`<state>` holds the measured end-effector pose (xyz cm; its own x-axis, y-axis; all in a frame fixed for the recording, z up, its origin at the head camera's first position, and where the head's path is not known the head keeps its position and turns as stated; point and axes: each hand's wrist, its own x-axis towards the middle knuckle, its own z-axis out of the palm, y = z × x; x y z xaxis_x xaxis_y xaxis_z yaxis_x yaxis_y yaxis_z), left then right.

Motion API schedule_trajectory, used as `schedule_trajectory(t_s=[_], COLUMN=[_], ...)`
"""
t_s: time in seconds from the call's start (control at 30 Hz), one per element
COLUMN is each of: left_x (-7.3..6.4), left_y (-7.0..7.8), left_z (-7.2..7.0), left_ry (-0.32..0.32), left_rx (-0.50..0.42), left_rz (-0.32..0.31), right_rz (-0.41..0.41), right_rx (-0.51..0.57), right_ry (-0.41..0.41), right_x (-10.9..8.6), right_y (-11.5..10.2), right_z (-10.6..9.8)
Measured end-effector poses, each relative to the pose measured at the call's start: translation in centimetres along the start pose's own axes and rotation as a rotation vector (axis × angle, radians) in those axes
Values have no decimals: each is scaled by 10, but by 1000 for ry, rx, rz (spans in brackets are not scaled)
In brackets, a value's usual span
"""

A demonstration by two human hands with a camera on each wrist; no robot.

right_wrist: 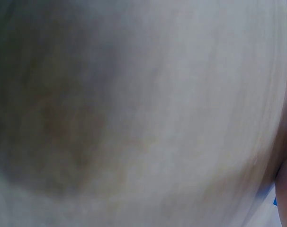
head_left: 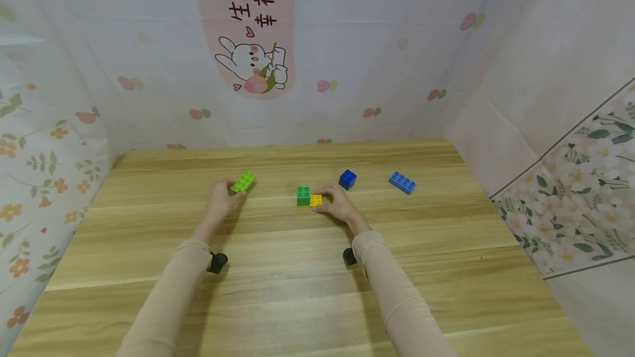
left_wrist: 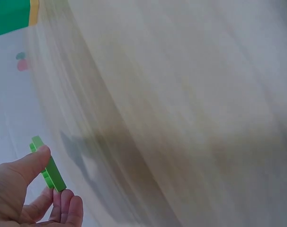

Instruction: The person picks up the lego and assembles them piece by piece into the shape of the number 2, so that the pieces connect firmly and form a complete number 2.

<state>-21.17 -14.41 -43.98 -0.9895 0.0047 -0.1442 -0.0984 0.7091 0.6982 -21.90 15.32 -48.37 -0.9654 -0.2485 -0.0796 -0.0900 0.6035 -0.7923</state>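
My left hand point(head_left: 224, 201) pinches a flat lime-green toy building brick point(head_left: 243, 182) between thumb and fingers. In the left wrist view the lime-green brick point(left_wrist: 53, 170) is tilted and looks lifted off the table. Near the middle of the table, a taller green brick point(head_left: 303, 195) sits on the left part of a flat yellow brick point(head_left: 316, 200). My right hand point(head_left: 338, 205) holds the yellow brick's right end, thumb at the near side and fingers at the far side. The right wrist view catches just a bit of that hand point(right_wrist: 286, 189) at its edge.
A dark blue brick point(head_left: 348, 179) lies just beyond my right hand. Farther right is a flat blue brick point(head_left: 402, 183). The wooden table point(head_left: 297, 291) ends at a patterned cloth point(head_left: 327, 114) behind, with more cloth at both sides.
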Motion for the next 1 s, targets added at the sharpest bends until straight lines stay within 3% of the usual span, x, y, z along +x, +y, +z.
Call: schedule_trajectory(t_s=[0.23,0.57,1.0], left_x=[5,3,2], left_y=[19,44,63], left_z=[9,22,34], left_ry=[-21,-68,-86], left_rx=[-47,-66,-85], left_rz=[74,106,150], right_rz=[9,-4,-6], right_rx=[9,-13,3], right_ry=[-5,0,7], right_x=[0,-2,-4], right_y=[-1,1,1], right_z=[-3,-1,1])
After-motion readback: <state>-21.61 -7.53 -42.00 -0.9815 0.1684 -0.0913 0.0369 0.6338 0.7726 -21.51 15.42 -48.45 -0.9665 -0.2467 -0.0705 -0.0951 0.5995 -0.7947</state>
